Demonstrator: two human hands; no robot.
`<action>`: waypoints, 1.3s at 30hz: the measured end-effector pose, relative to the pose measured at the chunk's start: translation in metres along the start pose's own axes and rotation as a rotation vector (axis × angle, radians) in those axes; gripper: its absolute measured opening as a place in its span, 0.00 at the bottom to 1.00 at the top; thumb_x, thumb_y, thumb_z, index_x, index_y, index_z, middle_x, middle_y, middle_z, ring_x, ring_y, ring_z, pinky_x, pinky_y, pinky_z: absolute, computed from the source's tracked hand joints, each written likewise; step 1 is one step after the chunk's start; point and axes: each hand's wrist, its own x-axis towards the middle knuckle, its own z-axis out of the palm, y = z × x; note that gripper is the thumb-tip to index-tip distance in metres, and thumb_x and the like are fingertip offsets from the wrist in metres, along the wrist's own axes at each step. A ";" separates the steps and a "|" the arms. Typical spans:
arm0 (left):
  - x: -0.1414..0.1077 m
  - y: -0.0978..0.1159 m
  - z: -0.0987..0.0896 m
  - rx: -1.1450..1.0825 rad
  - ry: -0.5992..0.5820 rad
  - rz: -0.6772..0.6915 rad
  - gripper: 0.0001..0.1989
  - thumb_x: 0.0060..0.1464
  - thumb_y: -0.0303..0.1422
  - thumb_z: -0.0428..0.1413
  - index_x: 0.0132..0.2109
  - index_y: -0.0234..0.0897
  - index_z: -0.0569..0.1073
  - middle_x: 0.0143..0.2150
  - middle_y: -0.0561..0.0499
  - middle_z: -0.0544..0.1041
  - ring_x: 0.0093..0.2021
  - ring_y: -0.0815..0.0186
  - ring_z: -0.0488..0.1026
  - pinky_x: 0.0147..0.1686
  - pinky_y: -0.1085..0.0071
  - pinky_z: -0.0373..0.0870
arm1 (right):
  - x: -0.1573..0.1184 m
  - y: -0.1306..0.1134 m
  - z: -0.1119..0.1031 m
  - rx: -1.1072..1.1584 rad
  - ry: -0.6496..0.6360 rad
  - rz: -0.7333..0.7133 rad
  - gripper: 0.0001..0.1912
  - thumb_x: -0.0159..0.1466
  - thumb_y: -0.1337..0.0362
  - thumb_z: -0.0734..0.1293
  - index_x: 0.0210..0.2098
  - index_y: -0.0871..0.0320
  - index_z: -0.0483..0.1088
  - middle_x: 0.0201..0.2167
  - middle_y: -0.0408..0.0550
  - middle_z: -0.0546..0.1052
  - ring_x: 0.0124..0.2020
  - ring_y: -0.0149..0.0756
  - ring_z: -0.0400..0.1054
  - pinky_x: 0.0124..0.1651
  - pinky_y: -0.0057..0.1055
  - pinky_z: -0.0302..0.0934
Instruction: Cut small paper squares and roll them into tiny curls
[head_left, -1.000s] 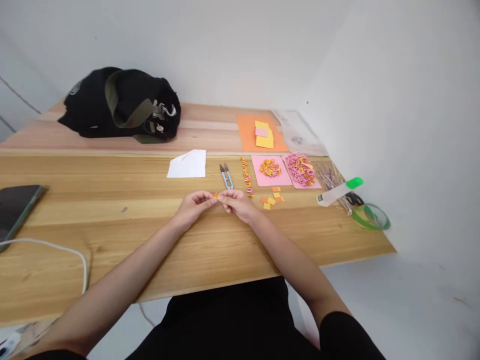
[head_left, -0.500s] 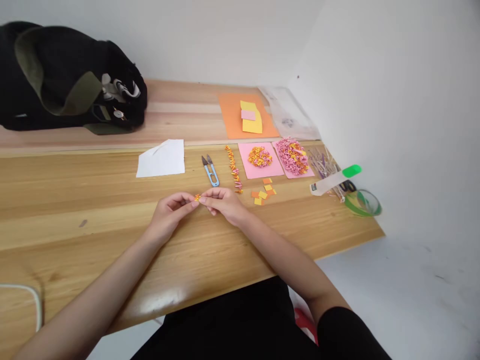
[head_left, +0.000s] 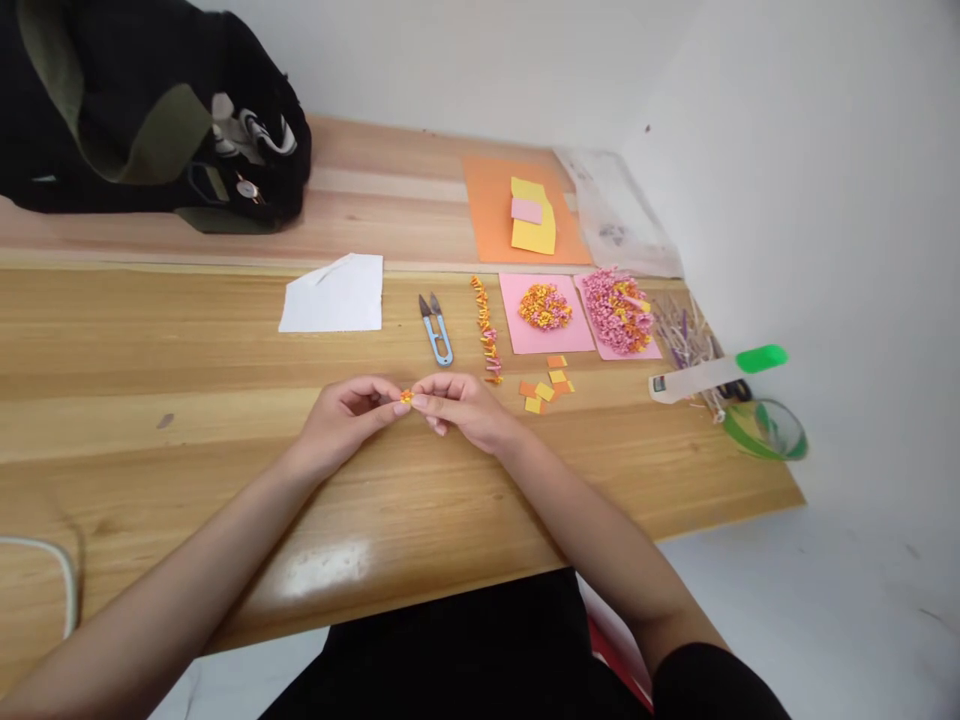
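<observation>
Between the fingertips of my left hand [head_left: 351, 415] and my right hand [head_left: 466, 408] is a small orange and yellow folded paper piece [head_left: 406, 397]. Both hands pinch it, one from each side, a little above the table. Just beyond my fingers lie blue thread snips [head_left: 437, 335], blades pointing away. Right of the snips runs a row of small orange, yellow and pink paper pieces [head_left: 486, 330]. Several flat orange and yellow paper rectangles [head_left: 545, 391] lie loose to the right of my right hand.
Pink sheets [head_left: 517, 340] carry heaps of small paper pieces [head_left: 619, 310]. At the back lie an orange sheet [head_left: 487, 230] and white paper [head_left: 334, 295]. A black bag [head_left: 247, 90] stands far left. A green-and-clear tape roll [head_left: 765, 430] and thread bundle [head_left: 682, 330] are at right.
The view has shifted slightly, so the table's things appear farther right. Both hands keep their pinch on the small paper piece, with little visible change in their pose.
</observation>
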 end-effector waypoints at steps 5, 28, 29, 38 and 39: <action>0.000 0.003 -0.003 0.001 -0.046 0.017 0.17 0.32 0.42 0.71 0.24 0.36 0.75 0.25 0.52 0.76 0.28 0.68 0.71 0.32 0.72 0.69 | -0.001 -0.001 -0.005 -0.017 -0.078 0.007 0.17 0.48 0.54 0.76 0.27 0.60 0.73 0.18 0.36 0.68 0.18 0.21 0.56 0.20 0.23 0.50; 0.000 0.001 -0.005 0.004 -0.088 0.064 0.15 0.38 0.42 0.68 0.25 0.37 0.74 0.24 0.53 0.73 0.26 0.69 0.68 0.28 0.73 0.66 | 0.000 0.004 -0.003 -0.058 0.066 -0.015 0.15 0.44 0.53 0.78 0.24 0.57 0.77 0.15 0.38 0.70 0.17 0.23 0.57 0.21 0.25 0.54; 0.000 0.001 -0.005 0.006 -0.092 0.068 0.15 0.38 0.42 0.68 0.25 0.37 0.74 0.24 0.53 0.73 0.26 0.69 0.68 0.28 0.73 0.66 | 0.000 0.004 -0.003 -0.055 0.064 -0.007 0.15 0.43 0.54 0.78 0.24 0.57 0.77 0.16 0.38 0.71 0.17 0.23 0.58 0.21 0.25 0.54; 0.000 0.001 -0.004 0.005 -0.105 0.032 0.14 0.37 0.41 0.68 0.25 0.37 0.76 0.25 0.52 0.75 0.26 0.69 0.69 0.28 0.74 0.66 | 0.000 0.004 -0.004 -0.037 0.056 0.013 0.14 0.43 0.57 0.79 0.23 0.58 0.75 0.16 0.37 0.71 0.16 0.22 0.59 0.19 0.23 0.53; 0.000 0.001 -0.004 0.006 -0.102 0.031 0.13 0.37 0.41 0.68 0.25 0.37 0.76 0.25 0.52 0.75 0.26 0.69 0.69 0.28 0.74 0.66 | 0.000 0.005 -0.005 -0.040 0.054 0.006 0.14 0.44 0.57 0.79 0.23 0.58 0.76 0.16 0.38 0.71 0.16 0.22 0.59 0.19 0.23 0.53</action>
